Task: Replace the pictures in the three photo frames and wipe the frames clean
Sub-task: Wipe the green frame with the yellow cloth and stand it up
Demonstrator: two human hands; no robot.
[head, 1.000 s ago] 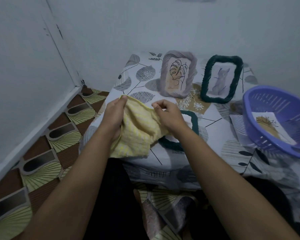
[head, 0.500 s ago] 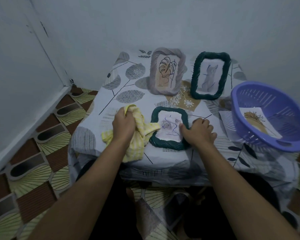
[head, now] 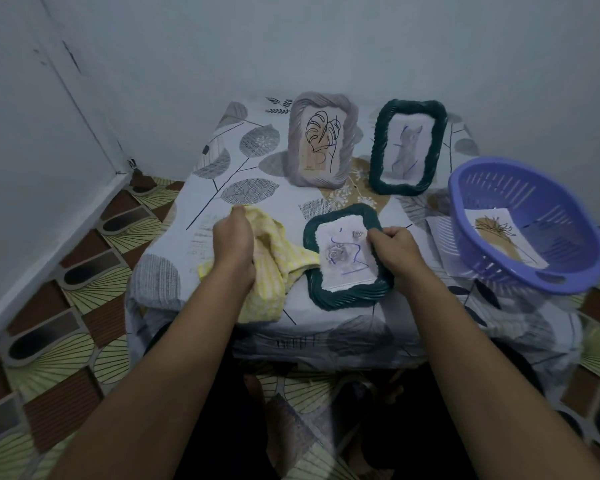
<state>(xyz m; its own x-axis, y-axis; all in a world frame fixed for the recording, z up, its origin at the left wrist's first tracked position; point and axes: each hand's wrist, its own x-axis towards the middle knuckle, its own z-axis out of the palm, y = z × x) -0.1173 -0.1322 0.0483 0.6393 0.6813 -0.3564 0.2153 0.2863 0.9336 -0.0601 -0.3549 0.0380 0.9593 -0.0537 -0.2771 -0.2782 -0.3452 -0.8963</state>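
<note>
A dark green frame (head: 347, 292) with a flower sketch lies flat near the table's front edge. My right hand (head: 395, 247) grips its right rim. My left hand (head: 232, 244) holds a bunched yellow cloth (head: 274, 268) just left of that frame. At the back stand a grey frame (head: 321, 138) with a leaf drawing and a second dark green frame (head: 407, 147) with a cat-like picture.
A purple plastic basket (head: 530, 223) sits at the table's right, holding a loose picture (head: 499, 237); more paper (head: 440, 237) lies under it. The small table (head: 222, 178) has a leaf-print cover. Walls close in at left and behind; patterned floor (head: 66, 306) lies left.
My hands parted: the left pulled the cloth off to the left, uncovering the flat green frame. The right moved to the frame's right rim and closed round it.
</note>
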